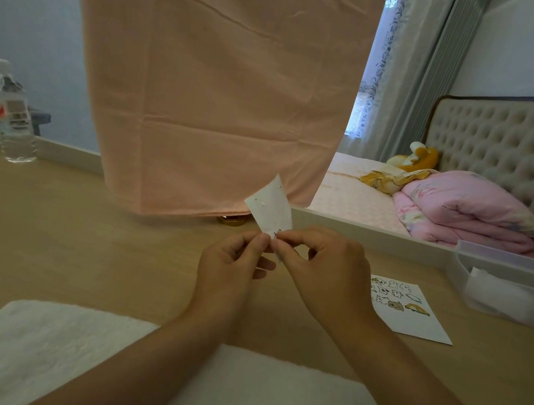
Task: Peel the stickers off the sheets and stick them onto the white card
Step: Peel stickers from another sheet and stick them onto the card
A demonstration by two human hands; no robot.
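Note:
A small white sticker sheet point(270, 208) stands upright above the wooden table, held between both hands at its lower corner. My left hand point(231, 266) pinches the sheet's bottom edge. My right hand point(322, 266) pinches at the same corner, thumb and forefinger pressed on a small sticker there. The white card point(414, 319) lies flat on the table to the right, with several cartoon stickers on its upper half.
A peach cloth point(213, 90) hangs over something at the table's back. A water bottle point(11, 115) stands at the far left. A clear plastic box point(516, 288) sits at the right edge. White fluffy fabric point(61, 362) covers the near edge. A bed lies beyond.

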